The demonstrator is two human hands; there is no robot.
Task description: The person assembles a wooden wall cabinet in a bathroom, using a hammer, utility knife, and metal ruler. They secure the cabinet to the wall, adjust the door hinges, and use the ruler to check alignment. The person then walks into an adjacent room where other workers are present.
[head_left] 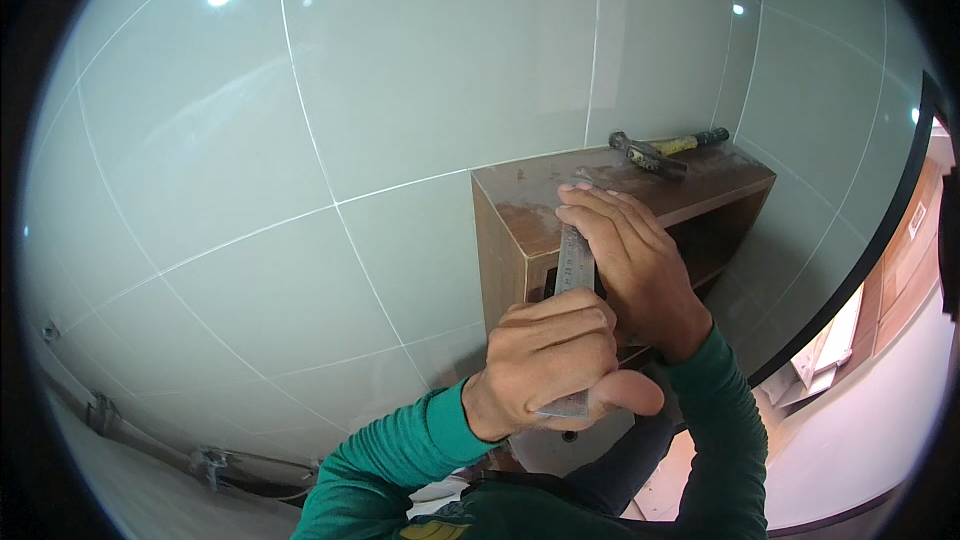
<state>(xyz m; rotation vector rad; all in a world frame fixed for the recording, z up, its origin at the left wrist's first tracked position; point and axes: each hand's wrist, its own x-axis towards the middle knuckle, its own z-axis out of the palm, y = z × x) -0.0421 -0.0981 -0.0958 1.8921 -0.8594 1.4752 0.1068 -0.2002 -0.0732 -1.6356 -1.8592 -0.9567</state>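
Observation:
A steel ruler point(575, 262) with fine markings runs slantwise from below my left hand to the front edge of a wooden wall cabinet point(502, 258). My left hand point(552, 352) is closed round its near part, thumb stretched out to the right, and the ruler's near end shows beneath the palm. My right hand point(635, 258) is at the ruler's far part, fingers together and bent over it by the cabinet top; its thumb is hidden. Pale dust and scuffs cover the cabinet top near the fingertips.
A claw hammer point(670, 148) with a yellow and black handle lies on the cabinet top at the back right. Pale tiled walls point(420, 70) meet in a corner behind it. A dark-framed mirror point(860, 310) stands at right. Pipe fittings point(212, 465) are low on the left.

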